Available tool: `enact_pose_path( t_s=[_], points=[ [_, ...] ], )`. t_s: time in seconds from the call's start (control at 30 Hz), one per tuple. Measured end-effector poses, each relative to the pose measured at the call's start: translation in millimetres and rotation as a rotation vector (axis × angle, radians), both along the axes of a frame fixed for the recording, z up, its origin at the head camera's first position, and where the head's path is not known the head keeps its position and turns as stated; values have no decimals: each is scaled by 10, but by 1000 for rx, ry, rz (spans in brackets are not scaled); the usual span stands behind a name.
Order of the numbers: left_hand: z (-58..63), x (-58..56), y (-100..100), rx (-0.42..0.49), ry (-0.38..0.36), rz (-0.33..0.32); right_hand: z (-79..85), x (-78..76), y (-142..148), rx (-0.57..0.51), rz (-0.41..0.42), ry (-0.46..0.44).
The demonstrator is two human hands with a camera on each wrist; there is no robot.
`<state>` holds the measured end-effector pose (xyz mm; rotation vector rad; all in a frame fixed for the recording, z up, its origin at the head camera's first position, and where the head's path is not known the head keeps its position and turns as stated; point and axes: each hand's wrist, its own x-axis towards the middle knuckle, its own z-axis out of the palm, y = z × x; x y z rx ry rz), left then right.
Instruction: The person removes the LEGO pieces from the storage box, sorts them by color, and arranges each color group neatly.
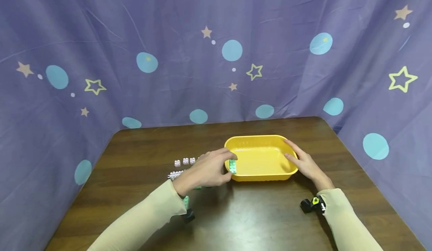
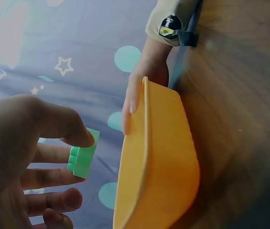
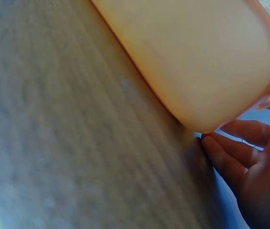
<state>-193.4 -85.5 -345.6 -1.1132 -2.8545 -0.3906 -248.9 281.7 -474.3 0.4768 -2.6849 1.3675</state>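
My left hand (image 1: 209, 168) pinches a green toy brick (image 1: 232, 166) between thumb and fingers, just over the left end of a yellow plastic basin (image 1: 261, 177). In the left wrist view the green brick (image 2: 84, 155) shows its studs towards the palm, apart from the basin (image 2: 168, 152). At the basin's right end, my right hand (image 1: 308, 166) grips the rim, thumb over the inside. The right wrist view shows fingers (image 3: 228, 160) against the outside, low by the corner. No bricks show in the visible part of the basin.
Several pale pink bricks (image 1: 177, 163) stand on the wooden table (image 1: 141, 161) left of the basin. More bricks, including a green one (image 1: 186, 201), are partly hidden by my left hand and forearm. A purple patterned curtain (image 1: 175, 75) borders the table behind.
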Motion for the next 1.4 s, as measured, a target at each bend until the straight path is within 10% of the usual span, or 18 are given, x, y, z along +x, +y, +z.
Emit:
enact_pose_path(
  t_s=[0.63, 1.4],
  points=[
    [-426, 212, -692, 77, -44, 97, 60, -44, -6, -6, 4, 16],
    [-825, 517, -964, -11, -87, 191, 27, 16, 5, -2, 3, -7]
  ],
)
